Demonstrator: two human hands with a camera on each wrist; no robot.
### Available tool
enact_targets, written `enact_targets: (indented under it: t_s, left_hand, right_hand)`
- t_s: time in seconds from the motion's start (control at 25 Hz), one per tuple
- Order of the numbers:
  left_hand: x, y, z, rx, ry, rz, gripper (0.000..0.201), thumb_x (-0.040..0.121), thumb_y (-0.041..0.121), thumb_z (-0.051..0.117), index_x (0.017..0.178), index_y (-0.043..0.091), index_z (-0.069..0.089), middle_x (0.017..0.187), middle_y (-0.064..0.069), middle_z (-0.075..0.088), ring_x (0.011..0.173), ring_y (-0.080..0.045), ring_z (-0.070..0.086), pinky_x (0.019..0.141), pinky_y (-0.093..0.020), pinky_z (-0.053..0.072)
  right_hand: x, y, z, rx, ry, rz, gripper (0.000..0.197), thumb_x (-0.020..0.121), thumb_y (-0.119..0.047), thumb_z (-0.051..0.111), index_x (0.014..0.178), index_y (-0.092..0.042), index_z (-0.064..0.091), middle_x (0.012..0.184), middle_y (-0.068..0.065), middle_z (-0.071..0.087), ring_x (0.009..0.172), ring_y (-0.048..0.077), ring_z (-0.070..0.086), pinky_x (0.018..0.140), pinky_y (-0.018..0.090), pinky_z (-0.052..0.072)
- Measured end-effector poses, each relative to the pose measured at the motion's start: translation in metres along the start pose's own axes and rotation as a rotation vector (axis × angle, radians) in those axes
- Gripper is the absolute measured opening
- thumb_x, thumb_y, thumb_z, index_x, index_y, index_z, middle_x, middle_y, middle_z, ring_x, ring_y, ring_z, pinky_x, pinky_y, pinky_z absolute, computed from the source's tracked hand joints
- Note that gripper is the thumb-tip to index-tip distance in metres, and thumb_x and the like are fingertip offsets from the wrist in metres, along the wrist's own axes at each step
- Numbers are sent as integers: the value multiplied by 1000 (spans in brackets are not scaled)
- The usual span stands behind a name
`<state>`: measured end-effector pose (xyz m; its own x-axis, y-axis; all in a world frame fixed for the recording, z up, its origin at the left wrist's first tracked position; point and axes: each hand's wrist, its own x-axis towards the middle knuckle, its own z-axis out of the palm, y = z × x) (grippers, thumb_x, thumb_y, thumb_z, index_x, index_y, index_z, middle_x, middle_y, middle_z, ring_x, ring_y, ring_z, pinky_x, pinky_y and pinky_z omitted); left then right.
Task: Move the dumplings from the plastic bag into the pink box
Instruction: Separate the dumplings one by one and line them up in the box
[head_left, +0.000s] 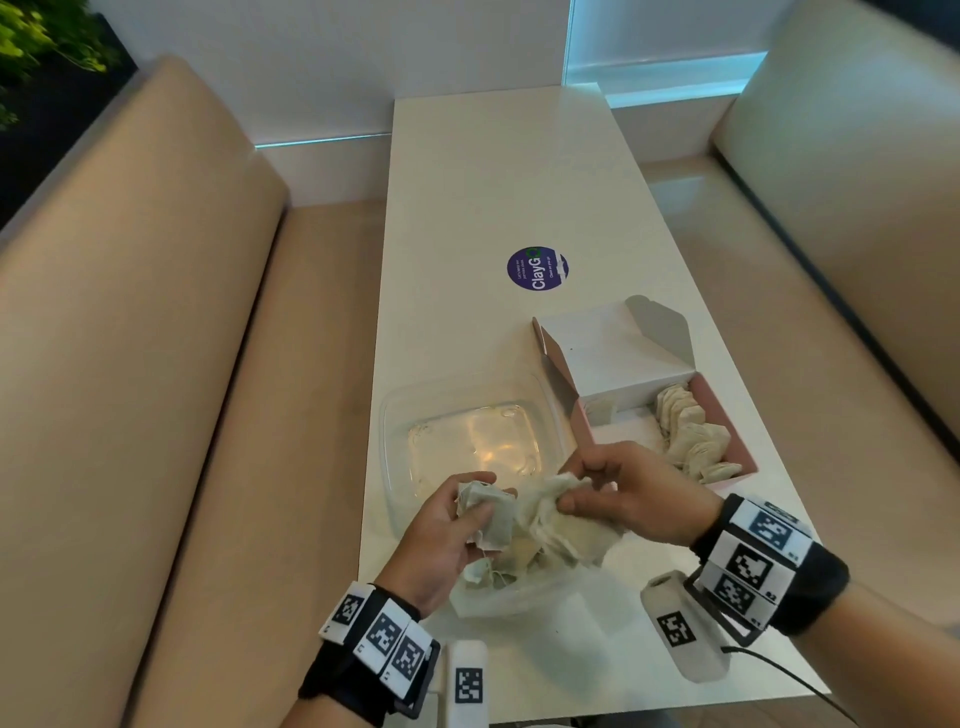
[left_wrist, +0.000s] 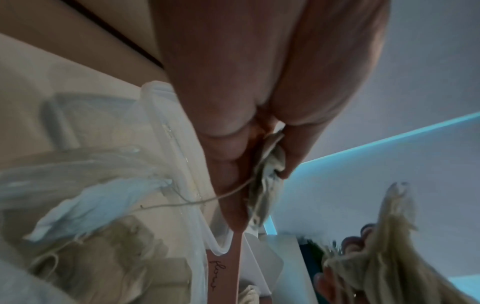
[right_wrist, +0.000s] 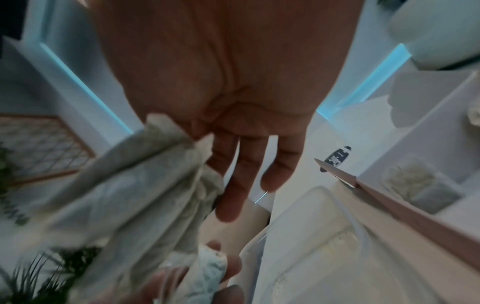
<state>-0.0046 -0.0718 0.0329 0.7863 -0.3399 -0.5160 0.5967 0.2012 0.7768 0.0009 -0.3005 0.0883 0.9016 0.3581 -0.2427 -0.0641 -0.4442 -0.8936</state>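
On the white table (head_left: 467, 208), my left hand (head_left: 483, 499) grips a pale, sachet-like dumpling (head_left: 480, 501) with a loose string. My right hand (head_left: 576, 483) pinches a bunch of several more dumplings (head_left: 550, 525) just to its right, with the other fingers straight. Both hands hover over a clear plastic container (head_left: 498, 603) at the table's near edge that holds further dumplings. The pink box (head_left: 723, 410) stands open to the right, with a row of dumplings (head_left: 691, 436) along its right wall. The left wrist view shows fingers (left_wrist: 228, 156) curled on the dumpling (left_wrist: 267, 164). The right wrist view shows the bunch (right_wrist: 130, 185) and the pink box (right_wrist: 415, 222).
A clear plastic tray (head_left: 467, 441) lies left of the pink box. A round purple sticker (head_left: 537, 268) marks mid-table. Beige benches (head_left: 156, 364) flank the table. Two white tagged devices (head_left: 470, 686) (head_left: 680, 629) and a black cable (head_left: 789, 670) lie at the near edge.
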Motion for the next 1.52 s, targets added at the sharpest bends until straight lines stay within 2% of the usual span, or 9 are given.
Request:
enact_targets:
  t_s: [0.12,0.32,0.44,0.6,0.8,1.04,1.2,1.36,1.52]
  left_hand:
    - [1,2,7,175,-46,27,14,85,11,65,97,10,57,91,-9,65,82,-20,65,66,-34,55]
    - [1,7,16,331,-35,26,17,82,15,72,90,9,58,77,-6,63,65,-16,61,54,-29,52]
    - [0,10,17,361,-39,7,24,80,20,74,92,9,57,77,-6,65,64,-18,63,53,-32,54]
    - [0,13,19,231,-39,-28,19,91,18,60,107,9,56,96,-16,67,84,-28,67,76,-49,56]
    - [0,13,5,-55,-67,-69,38,95,-3,29,122,10,51,106,-23,67,93,-32,67,75,-41,57]
    - [-2,18,8,127,-65,-17,46,90,-5,36,128,21,38,94,-16,71,65,-29,63,51,-28,44]
    - [-1,14,11,520,-148,-15,74,85,14,41,146,45,15,92,-13,62,79,-13,57,79,-31,48]
    - [-2,12,20,613,-214,-6,82,91,17,47,139,57,-7,111,-3,62,94,-16,60,91,-32,47]
    - [-3,11,18,573,-136,55,58,90,9,58,137,33,34,112,3,65,91,-11,66,79,-25,53]
  right_hand:
    - [3,-1,9,-167,-138,35,18,79,-26,72,96,-22,68,79,-4,65,67,0,49,68,13,42]
    - [11,6,23,-388,-107,82,55,80,-36,69,131,-30,49,93,-8,60,84,5,55,79,13,41]
    - [11,9,26,-462,-110,29,41,82,-37,66,121,-26,60,104,-2,68,88,9,60,81,19,46]
    - [12,16,24,-353,-12,11,23,80,-32,69,99,-20,68,96,-3,66,85,11,59,79,24,48]
    - [7,19,10,-190,78,-21,23,76,-22,74,71,-36,56,100,-10,64,83,-5,55,73,11,39]
    - [-2,9,-3,-31,-44,35,9,77,-19,74,84,-21,69,76,-3,68,65,1,53,65,16,44]
    - [8,16,9,-96,-198,118,44,79,-31,72,121,-27,59,91,-7,67,80,5,58,77,16,47]
    - [15,23,22,-51,-209,114,30,78,-35,71,106,-24,67,99,6,70,92,23,64,88,39,52]
    - [12,26,24,35,-118,138,11,79,-28,72,86,-21,68,90,9,70,78,19,63,80,37,52]
